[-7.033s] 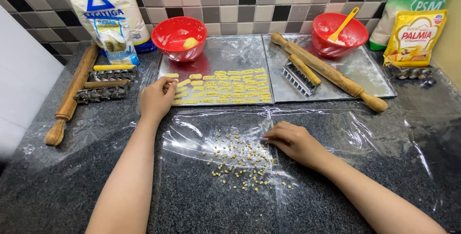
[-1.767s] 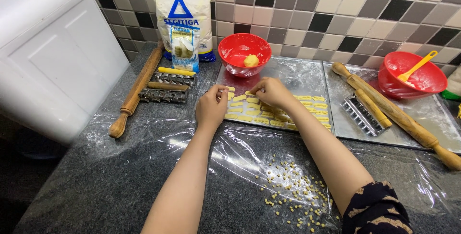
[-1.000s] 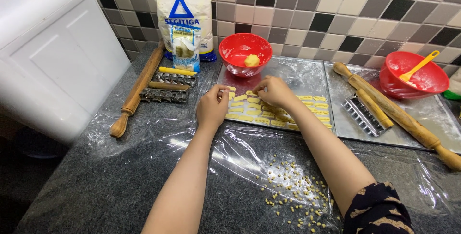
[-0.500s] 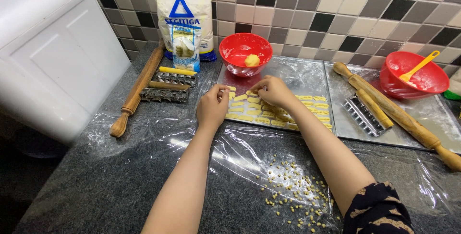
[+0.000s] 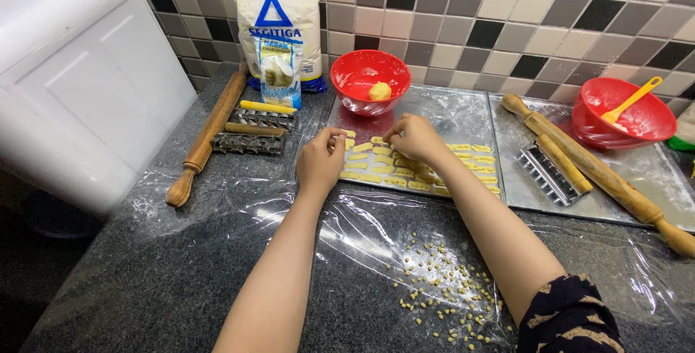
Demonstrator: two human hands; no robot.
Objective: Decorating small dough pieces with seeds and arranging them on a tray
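Right now both hands are working over the metal tray (image 5: 463, 118) just below the red bowl (image 5: 369, 81), the left hand (image 5: 322, 161) pinching a small dough piece (image 5: 340, 138) and the right hand (image 5: 416, 138) curling fingertips onto the crosswise-lying dough rows (image 5: 384, 168).

bare forearms, dark patterned sleeve (image 5: 572, 317)

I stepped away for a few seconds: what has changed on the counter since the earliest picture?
The right hand left the plastic sheet and went up to the dough strips on the metal tray, beside the left hand. The view swung left. Bowls, rolling pins and dough crumbs stayed put.
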